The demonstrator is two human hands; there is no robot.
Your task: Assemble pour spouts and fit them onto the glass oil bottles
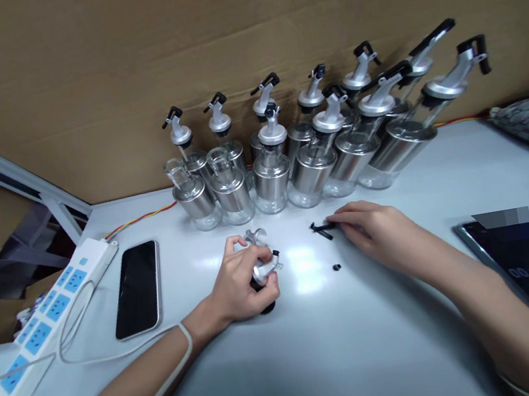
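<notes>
My left hand [241,282] is closed round a silver pourer spout [266,268] with a black tip, held low over the white table. Just beyond its fingers lies another silver spout piece [255,236], partly hidden by the hand. My right hand [368,226] pinches one end of a black plastic lever [325,226] at the tabletop. A second black lever [323,234] lies against it, crossing under or beside it. Nearer to me, a small black cap [337,267] rests by itself between the hands.
Several glass-and-steel bottles [269,183] stand in two rows against the cardboard wall [238,40], most with pourers; two front-left bottles [230,193] have bare necks. At left are a phone [136,290] and a power strip [53,314]. A cable crosses my left forearm. Another dark device [504,266] lies right.
</notes>
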